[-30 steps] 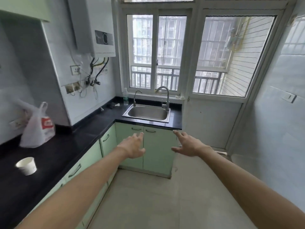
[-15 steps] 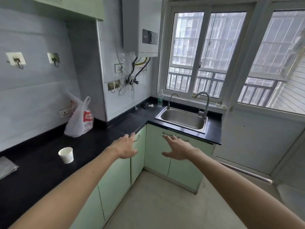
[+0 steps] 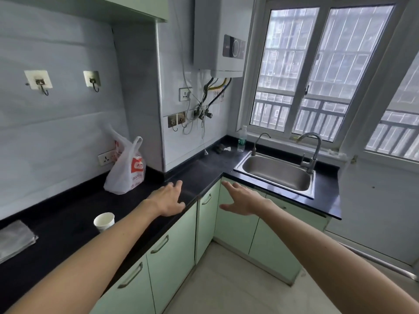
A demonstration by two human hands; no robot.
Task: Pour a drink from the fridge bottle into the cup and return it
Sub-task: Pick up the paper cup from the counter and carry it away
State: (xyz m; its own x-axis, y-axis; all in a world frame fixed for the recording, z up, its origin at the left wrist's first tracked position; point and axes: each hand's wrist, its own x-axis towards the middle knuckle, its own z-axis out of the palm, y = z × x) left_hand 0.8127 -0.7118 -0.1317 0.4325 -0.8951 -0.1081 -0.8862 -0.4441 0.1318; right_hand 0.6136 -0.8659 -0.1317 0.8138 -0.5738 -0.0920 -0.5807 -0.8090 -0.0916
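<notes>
A white paper cup (image 3: 104,222) stands upright on the black counter (image 3: 68,223), just left of my left forearm. My left hand (image 3: 169,199) is held out over the counter's front edge, fingers apart, holding nothing. My right hand (image 3: 241,199) reaches forward in front of the green corner cabinets, also open and empty. A clear plastic bottle with a green label (image 3: 242,139) stands by the window at the sink's left. No fridge is in view.
A white plastic bag (image 3: 127,172) leans against the wall behind the cup. A steel sink (image 3: 275,172) with two taps sits under the window. A folded grey cloth (image 3: 13,240) lies at the counter's left end. Green cabinet doors (image 3: 167,250) line the tiled floor.
The view has swung left, so the cup and bag have shifted toward the middle and the sink to the right. Both hands stay outstretched, open and empty.
</notes>
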